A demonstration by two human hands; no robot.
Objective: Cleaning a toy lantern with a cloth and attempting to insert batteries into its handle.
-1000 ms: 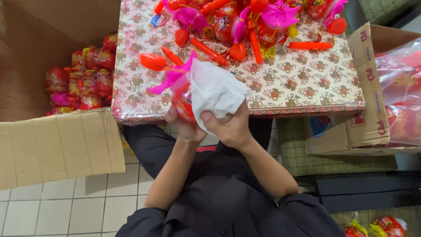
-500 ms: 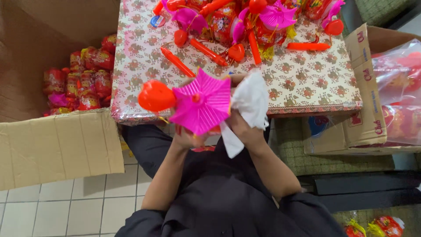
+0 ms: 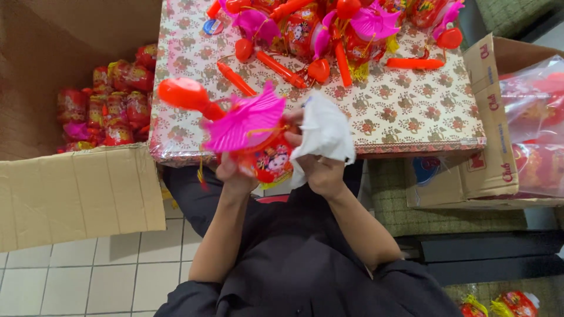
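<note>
Red and pink, the lantern [image 3: 258, 138] sits between my two hands, just off the table's [image 3: 411, 117] near edge. My left hand [image 3: 235, 173] grips the lantern from below, fingers closed around its body. My right hand [image 3: 320, 170] is closed on a white cloth [image 3: 323, 132], which is pressed against the lantern's right side. A red handle [image 3: 188, 95] projects from the lantern toward the upper left, over the table's near-left corner.

Table far edge: a heap of lanterns [image 3: 329, 29] and loose red sticks [image 3: 276, 67].

Left of the table: an open cardboard box [image 3: 76, 194], holding packed red lanterns [image 3: 108, 105] along its right wall.

Right of the table: a second cardboard box [image 3: 487, 158], holding a clear plastic bag [image 3: 534, 129] of red goods; contents not distinguishable in detail.
</note>
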